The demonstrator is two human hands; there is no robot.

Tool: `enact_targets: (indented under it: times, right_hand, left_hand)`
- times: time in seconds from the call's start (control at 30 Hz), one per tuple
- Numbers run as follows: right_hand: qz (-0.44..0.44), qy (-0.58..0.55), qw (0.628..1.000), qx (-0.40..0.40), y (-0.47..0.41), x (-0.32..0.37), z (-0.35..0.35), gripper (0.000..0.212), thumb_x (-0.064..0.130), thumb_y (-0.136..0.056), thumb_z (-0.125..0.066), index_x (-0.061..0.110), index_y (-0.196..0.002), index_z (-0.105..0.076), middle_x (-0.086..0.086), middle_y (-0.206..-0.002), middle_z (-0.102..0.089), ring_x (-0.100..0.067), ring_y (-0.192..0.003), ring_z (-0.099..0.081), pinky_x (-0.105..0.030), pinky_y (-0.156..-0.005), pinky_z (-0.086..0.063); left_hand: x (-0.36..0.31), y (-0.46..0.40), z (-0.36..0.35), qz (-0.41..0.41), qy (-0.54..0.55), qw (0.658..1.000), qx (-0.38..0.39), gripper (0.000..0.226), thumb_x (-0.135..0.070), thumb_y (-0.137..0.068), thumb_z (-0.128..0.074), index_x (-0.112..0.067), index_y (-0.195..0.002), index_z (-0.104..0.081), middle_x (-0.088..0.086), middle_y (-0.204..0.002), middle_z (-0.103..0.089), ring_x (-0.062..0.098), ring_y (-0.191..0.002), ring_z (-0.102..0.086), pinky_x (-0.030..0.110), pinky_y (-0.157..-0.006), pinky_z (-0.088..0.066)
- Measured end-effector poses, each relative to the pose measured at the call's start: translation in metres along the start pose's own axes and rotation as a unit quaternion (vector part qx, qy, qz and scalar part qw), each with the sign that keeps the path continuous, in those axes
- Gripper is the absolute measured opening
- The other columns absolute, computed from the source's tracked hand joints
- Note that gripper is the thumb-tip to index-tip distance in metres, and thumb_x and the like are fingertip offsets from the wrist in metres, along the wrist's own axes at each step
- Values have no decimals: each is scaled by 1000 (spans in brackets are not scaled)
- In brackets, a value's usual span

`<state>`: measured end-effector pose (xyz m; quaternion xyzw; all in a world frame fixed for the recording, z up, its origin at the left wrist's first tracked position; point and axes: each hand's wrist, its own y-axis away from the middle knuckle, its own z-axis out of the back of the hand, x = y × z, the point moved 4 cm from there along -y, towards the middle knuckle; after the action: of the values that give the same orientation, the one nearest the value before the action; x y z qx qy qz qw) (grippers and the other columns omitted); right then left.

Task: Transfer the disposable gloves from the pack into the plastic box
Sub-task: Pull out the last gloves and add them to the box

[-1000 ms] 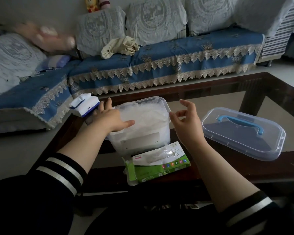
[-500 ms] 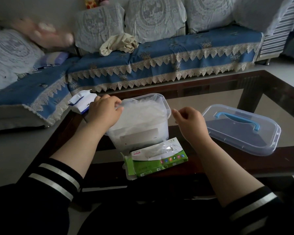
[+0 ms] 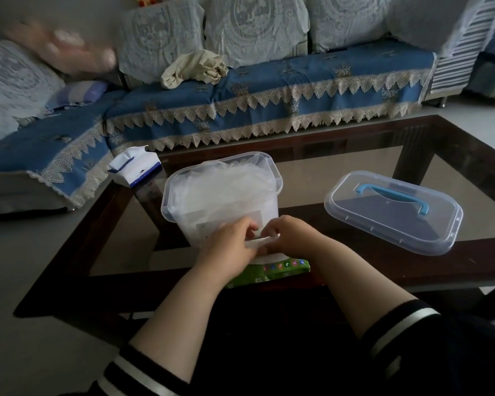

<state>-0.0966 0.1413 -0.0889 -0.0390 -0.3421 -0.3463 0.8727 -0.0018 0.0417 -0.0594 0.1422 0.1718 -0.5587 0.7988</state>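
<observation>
Both hands have dropped from the rim of the plastic box [image 3: 220, 192] to the green glove pack [image 3: 280, 268] at the bench's [image 3: 411, 270] near edge — left hand [image 3: 229, 242] and right hand [image 3: 290, 237] now pinch a white glove [image 3: 262, 240] at its opening. Gloves already fill the box; its lid [image 3: 394, 212] lies alongside.

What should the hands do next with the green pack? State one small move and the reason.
Probably draw the next gloves up out of the green pack and lift them into the plastic box. Both the left hand and right hand are at the pack's white opening, fingers pinching there, and the box behind stands open, already piled with gloves, its lid set aside.
</observation>
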Motion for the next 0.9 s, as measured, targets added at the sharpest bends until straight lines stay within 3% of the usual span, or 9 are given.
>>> enact_targets:
  times: [0.1, 0.17, 0.3, 0.4, 0.5, 0.6, 0.7, 0.8, 0.9]
  right_hand:
    - [-7, 2, 1000, -7, 1, 3, -2, 26, 29, -82, -72, 15, -104, -71, -5, -106, -65, -20, -97, -59, -35, -86, -50]
    - [-3, 2, 1000, -23, 3, 3, 0, 20, 30, -84, -69, 15, -98, -72, -5, -100, -66, -21, -95, -59, -35, -83, -50]
    - [9, -28, 997, -71, 6, 4, 3, 21, 33, -88, -65, 16, -98, -72, 2, -88, -62, -15, -85, -57, -28, -71, -42]
    - [26, -32, 995, -90, 7, 7, 2, 19, 33, -90, -63, 16, -91, -71, 2, -84, -60, -15, -81, -55, -30, -69, -42]
    - [29, -53, 991, -116, 6, 7, 3, 22, 30, -92, -59, 20, -72, -63, 2, -73, -60, -16, -71, -54, -31, -63, -41]
    - [37, -123, 975, -182, 11, 11, 15, 27, 25, -96, -54, 15, -76, -69, 1, -73, -66, -11, -63, -56, -30, -62, -43]
    - [54, -323, 912, -247, 25, 17, 31, 27, 19, -100, -48, 7, -82, -65, 0, -72, -69, -1, -62, -62, -17, -62, -49]
    - [59, -495, 830, -250, 37, 19, 42, 26, 21, -100, -46, 5, -88, -62, -8, -76, -72, -14, -71, -69, -26, -72, -58]
    - [67, -614, 753, -228, 47, 23, 53, 24, 15, -102, -41, 6, -90, -60, -6, -71, -71, -17, -67, -69, -31, -72, -58]
  left_hand:
    - [11, 2, -15, 40, -65, 993, 88, 74, -48, -78, -76, -25, -139, -42, -4, -139, -46, 19, -130, -39, 36, -103, -39]
    - [15, -2, -22, 44, -56, 993, 95, 78, -47, -75, -78, -25, -140, -40, -4, -142, -44, 19, -132, -37, 35, -104, -37]
    - [24, -9, -29, 36, -32, 997, 67, 77, -41, -73, -82, -26, -138, -43, -6, -141, -46, 18, -130, -38, 31, -104, -36]
    - [32, -11, -30, 70, 5, 996, 60, 79, -38, -69, -86, -31, -134, -43, -3, -134, -48, 21, -122, -47, 32, -95, -44]
    - [33, -14, -31, 84, 18, 994, 63, 80, -38, -60, -90, -31, -125, -45, -1, -127, -52, 24, -114, -55, 39, -91, -50]
    - [30, -14, -31, 64, 2, 996, 65, 78, -39, -58, -90, -25, -119, -44, -4, -119, -56, 22, -110, -56, 36, -88, -50]
    - [31, -13, -33, 70, 6, 995, 75, 72, -39, -61, -89, -25, -115, -43, -1, -121, -55, 21, -110, -55, 35, -92, -47]
    - [32, -11, -33, 67, -4, 994, 88, 65, -40, -67, -86, -27, -113, -42, 0, -126, -53, 20, -111, -53, 34, -95, -45]
    - [29, -8, -29, 34, -34, 993, 111, 65, -37, -78, -79, -19, -128, -43, -1, -135, -51, 20, -119, -51, 33, -98, -43]
